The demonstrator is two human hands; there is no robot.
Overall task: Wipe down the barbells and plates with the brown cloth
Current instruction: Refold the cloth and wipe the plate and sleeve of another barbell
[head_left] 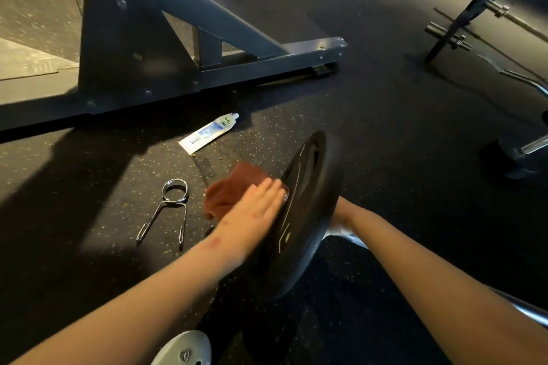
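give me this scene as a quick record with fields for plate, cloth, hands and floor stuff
plate: black, upright on its edge
brown cloth: pressed against the plate's face
left hand: straight fingers pressing the cloth
right hand: mostly hidden behind the plate, grip unclear
floor items: spring collar and white tube, left of the plate

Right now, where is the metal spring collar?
In the head view, the spring collar lies flat on the floor left of centre. It is just left of the brown cloth and nearer the camera than the white tube.
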